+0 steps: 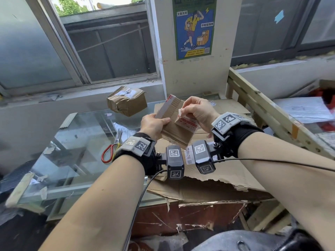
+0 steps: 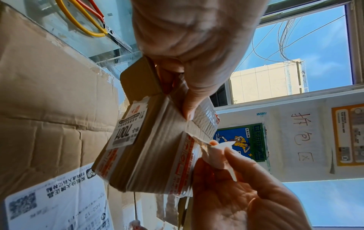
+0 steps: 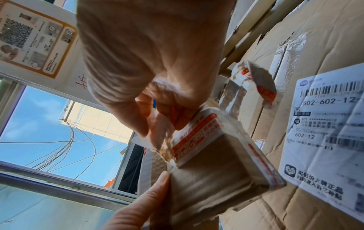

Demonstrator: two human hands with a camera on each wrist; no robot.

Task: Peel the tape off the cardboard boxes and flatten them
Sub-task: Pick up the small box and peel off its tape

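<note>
A small brown cardboard box, partly opened and wrapped in red-and-white printed tape, is held in the air above the table. My left hand grips its left side, thumb across the front face. My right hand pinches a loose end of the tape at the box's top edge. In the left wrist view the box carries a white label, and the lifted tape end sits between the right hand's fingers. The right wrist view shows the box and the tape peeling at its corner.
A second taped, crumpled box stands on the glass table by the window sill. Red-handled scissors lie on the glass. Flattened cardboard with a shipping label lies under my wrists. A wooden frame runs along the right.
</note>
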